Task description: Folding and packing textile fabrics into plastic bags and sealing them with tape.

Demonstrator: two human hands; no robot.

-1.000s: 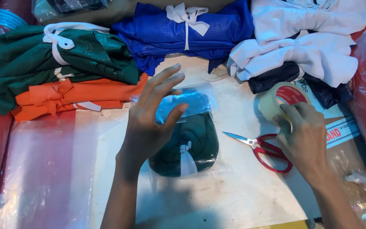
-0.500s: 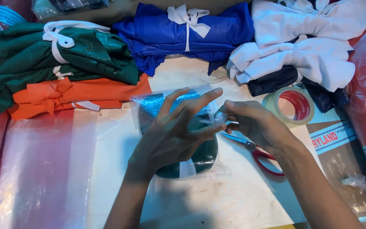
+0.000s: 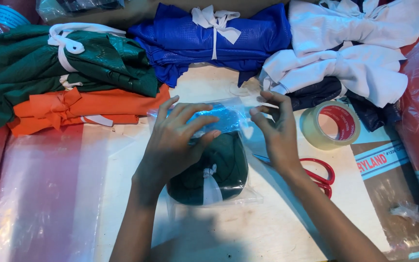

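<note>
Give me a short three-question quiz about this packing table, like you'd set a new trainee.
1. True or false: the left hand rests on top of the clear bag.
2. Which thing lies nearest the right hand's wrist? A. tape roll B. scissors C. orange bundle
3. What colour is the cloth inside the clear bag?

Key
1. True; its fingers spread over the folded top.
2. B; the red handles show just beside the wrist.
3. Dark green, with a white tie around it.
</note>
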